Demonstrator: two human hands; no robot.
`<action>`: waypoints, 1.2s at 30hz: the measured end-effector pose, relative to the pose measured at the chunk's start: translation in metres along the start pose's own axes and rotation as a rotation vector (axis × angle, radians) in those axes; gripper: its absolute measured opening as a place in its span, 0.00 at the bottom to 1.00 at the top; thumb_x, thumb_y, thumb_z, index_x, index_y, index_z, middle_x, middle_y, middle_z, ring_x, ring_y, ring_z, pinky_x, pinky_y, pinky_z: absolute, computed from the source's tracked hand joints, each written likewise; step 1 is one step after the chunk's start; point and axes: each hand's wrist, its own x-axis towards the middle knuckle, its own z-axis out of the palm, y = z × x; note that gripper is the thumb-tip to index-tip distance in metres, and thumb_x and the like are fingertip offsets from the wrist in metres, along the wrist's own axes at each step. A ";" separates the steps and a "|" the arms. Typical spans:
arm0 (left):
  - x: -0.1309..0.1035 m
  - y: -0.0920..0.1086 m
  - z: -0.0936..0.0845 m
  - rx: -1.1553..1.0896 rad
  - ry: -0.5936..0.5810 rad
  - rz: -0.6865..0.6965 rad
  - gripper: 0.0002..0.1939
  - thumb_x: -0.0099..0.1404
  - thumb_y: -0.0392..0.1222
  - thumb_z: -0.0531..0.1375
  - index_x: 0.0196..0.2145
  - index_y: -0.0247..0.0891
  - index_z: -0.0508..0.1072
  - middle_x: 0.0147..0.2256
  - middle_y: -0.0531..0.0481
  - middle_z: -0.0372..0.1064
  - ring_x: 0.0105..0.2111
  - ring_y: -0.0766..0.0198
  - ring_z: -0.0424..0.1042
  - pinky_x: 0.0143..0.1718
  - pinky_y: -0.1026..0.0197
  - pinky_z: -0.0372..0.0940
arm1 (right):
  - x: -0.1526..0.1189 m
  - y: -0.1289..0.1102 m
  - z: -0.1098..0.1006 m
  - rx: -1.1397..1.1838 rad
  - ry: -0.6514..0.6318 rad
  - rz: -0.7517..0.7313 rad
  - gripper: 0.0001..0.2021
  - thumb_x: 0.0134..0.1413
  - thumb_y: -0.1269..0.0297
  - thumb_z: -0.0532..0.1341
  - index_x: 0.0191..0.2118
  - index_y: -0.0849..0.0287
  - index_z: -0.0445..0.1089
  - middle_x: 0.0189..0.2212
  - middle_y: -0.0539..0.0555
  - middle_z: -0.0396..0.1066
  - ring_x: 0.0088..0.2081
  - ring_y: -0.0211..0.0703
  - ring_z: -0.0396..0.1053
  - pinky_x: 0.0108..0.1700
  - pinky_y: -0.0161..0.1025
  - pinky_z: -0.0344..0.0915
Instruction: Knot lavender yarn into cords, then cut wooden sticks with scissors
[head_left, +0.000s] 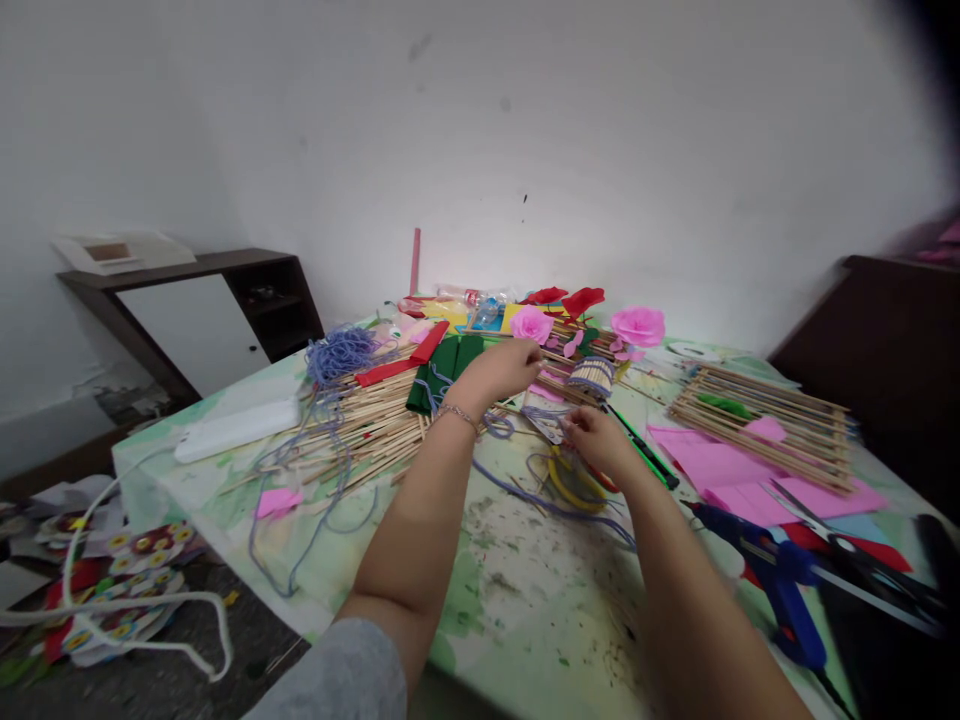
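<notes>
Near the center of the frame, the left hand (pixel 504 372) reached over the desk (pixel 510 610), palm down and fingers bent; I could not tell whether they gripped anything. To its lower right, the right hand (pixel 598 440) was curled, its fingers drawn together beside a strand of lavender yarn (pixel 510 486); whether they were closed on it could not be made out. That yarn ran across the middle of the frame, passing below both hands, and a tangled lavender heap (pixel 341 353) lay at center left. Just above the right hand was a small cylinder of sticks (pixel 592 374) with a lavender band.

Left of the left hand, dark green paper (pixel 459 357) and a red strip (pixel 429 344) lay on loose wooden sticks (pixel 375 430). Above right of the hands were 2 pink flowers (pixel 638 326). At right, a rack of sticks (pixel 810 470) rested on pink paper (pixel 686 455); at lower right were a blue glue gun (pixel 769 560) and black-handled scissors (pixel 851 552).
</notes>
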 end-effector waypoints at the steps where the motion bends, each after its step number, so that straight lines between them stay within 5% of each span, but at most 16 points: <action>1: 0.001 0.002 0.004 -0.028 -0.066 0.021 0.11 0.63 0.39 0.52 0.37 0.35 0.72 0.38 0.45 0.73 0.35 0.62 0.69 0.35 0.63 0.60 | 0.000 0.001 -0.003 0.080 -0.016 0.011 0.08 0.53 0.61 0.55 0.28 0.59 0.65 0.27 0.55 0.71 0.31 0.43 0.68 0.36 0.39 0.63; 6: 0.008 0.009 0.025 -0.136 -0.366 0.235 0.18 0.61 0.34 0.54 0.49 0.36 0.70 0.49 0.45 0.70 0.46 0.61 0.69 0.44 0.64 0.62 | -0.004 -0.002 -0.018 0.415 -0.077 0.044 0.17 0.44 0.47 0.62 0.28 0.58 0.63 0.22 0.50 0.69 0.25 0.38 0.67 0.32 0.38 0.66; 12: 0.015 0.015 0.043 -0.238 -0.453 0.214 0.11 0.57 0.31 0.56 0.38 0.33 0.74 0.35 0.46 0.76 0.33 0.64 0.72 0.32 0.66 0.63 | -0.009 -0.009 -0.028 0.591 -0.052 0.066 0.23 0.34 0.43 0.67 0.30 0.59 0.69 0.22 0.50 0.69 0.25 0.37 0.66 0.30 0.37 0.64; 22: 0.013 0.002 0.037 -0.401 -0.400 0.124 0.10 0.61 0.39 0.56 0.29 0.32 0.76 0.28 0.45 0.76 0.30 0.63 0.75 0.31 0.65 0.66 | -0.009 -0.007 -0.039 0.671 0.072 0.090 0.21 0.38 0.46 0.67 0.31 0.60 0.71 0.23 0.50 0.71 0.23 0.33 0.63 0.29 0.35 0.61; 28: 0.011 0.008 0.033 -0.482 -0.382 0.066 0.07 0.58 0.37 0.59 0.28 0.31 0.76 0.27 0.46 0.76 0.30 0.63 0.75 0.33 0.64 0.67 | -0.013 -0.015 -0.040 0.671 0.026 -0.017 0.21 0.38 0.53 0.70 0.39 0.59 0.74 0.33 0.52 0.74 0.30 0.35 0.66 0.35 0.36 0.62; 32: 0.013 0.008 0.036 -0.623 -0.398 0.043 0.09 0.59 0.37 0.60 0.36 0.31 0.73 0.29 0.45 0.76 0.31 0.63 0.76 0.34 0.63 0.68 | -0.014 -0.017 -0.038 0.711 0.057 -0.050 0.21 0.35 0.57 0.71 0.39 0.59 0.74 0.35 0.53 0.75 0.34 0.39 0.69 0.39 0.38 0.63; 36: 0.014 0.012 0.041 -0.769 -0.364 0.034 0.24 0.59 0.36 0.60 0.53 0.28 0.63 0.27 0.45 0.75 0.29 0.62 0.76 0.34 0.60 0.68 | -0.013 -0.019 -0.035 0.764 0.052 -0.082 0.19 0.36 0.58 0.71 0.39 0.57 0.75 0.35 0.52 0.75 0.36 0.40 0.70 0.42 0.39 0.64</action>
